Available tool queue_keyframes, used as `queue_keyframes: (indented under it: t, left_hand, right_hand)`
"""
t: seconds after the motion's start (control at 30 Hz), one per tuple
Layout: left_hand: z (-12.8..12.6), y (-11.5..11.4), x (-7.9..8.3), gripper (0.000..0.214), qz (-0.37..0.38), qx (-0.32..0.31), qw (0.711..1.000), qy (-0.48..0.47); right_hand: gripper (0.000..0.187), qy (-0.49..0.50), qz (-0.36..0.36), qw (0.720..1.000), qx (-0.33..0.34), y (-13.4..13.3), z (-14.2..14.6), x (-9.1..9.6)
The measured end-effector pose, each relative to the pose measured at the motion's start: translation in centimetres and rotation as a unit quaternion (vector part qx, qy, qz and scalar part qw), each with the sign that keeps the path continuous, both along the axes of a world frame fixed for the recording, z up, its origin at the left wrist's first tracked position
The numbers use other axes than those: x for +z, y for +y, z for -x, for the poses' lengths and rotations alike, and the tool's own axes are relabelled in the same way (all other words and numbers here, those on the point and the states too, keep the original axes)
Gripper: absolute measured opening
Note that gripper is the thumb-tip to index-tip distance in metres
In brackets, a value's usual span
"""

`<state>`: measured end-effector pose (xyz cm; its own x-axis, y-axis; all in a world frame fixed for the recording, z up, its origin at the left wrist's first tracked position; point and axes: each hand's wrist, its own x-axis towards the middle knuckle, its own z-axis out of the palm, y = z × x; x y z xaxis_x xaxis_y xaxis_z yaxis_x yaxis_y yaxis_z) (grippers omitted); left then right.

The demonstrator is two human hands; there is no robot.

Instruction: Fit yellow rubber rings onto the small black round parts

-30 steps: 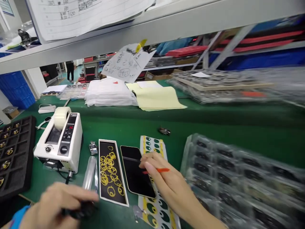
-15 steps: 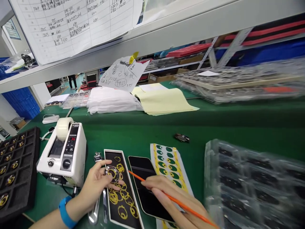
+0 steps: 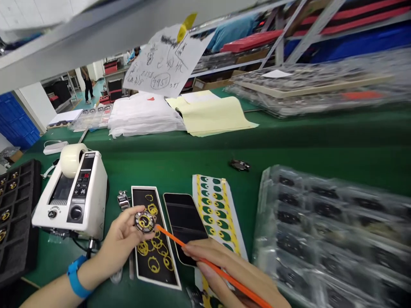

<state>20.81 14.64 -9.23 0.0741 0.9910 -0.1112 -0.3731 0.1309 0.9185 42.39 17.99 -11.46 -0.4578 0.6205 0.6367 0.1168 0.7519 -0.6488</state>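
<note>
My left hand (image 3: 120,241), with a blue wristband, pinches a small round part (image 3: 144,221) with a yellow ring on its face, held just above a black card (image 3: 154,239) covered with several yellow rings. My right hand (image 3: 231,271) grips an orange stick (image 3: 205,263) like a pen; its tip touches the round part's right edge. Under the stick lies a dark phone (image 3: 186,222). Beside the phone sits a sticker sheet (image 3: 218,211) with yellow and green round labels.
A white tape dispenser (image 3: 72,192) stands at the left, a black foam tray (image 3: 16,218) of ringed parts beyond it. Clear blister trays (image 3: 330,231) fill the right. A loose round part (image 3: 239,164) lies mid-table. Paper stacks (image 3: 144,117) and yellow sheets (image 3: 213,115) lie behind.
My left hand came up from the table edge to the black card holding the round part. My right hand turned the orange stick and brought its tip to that part.
</note>
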Motion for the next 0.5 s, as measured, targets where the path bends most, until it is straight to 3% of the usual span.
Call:
queue_keyframes:
  t: [0.2, 0.5]
  left_hand:
    - [-0.3, -0.9, -0.2, 0.040, -0.017, -0.032, 0.999, 0.005]
    - [-0.2, -1.4, 0.2, 0.040, -0.002, 0.001, 0.995, 0.097]
  right_hand:
    - [0.032, 0.006, 0.016, 1.000, 0.017, -0.9, 0.0, 0.1]
    - [0.036, 0.026, 0.061, 0.997, 0.030, -0.9, 0.1, 0.8]
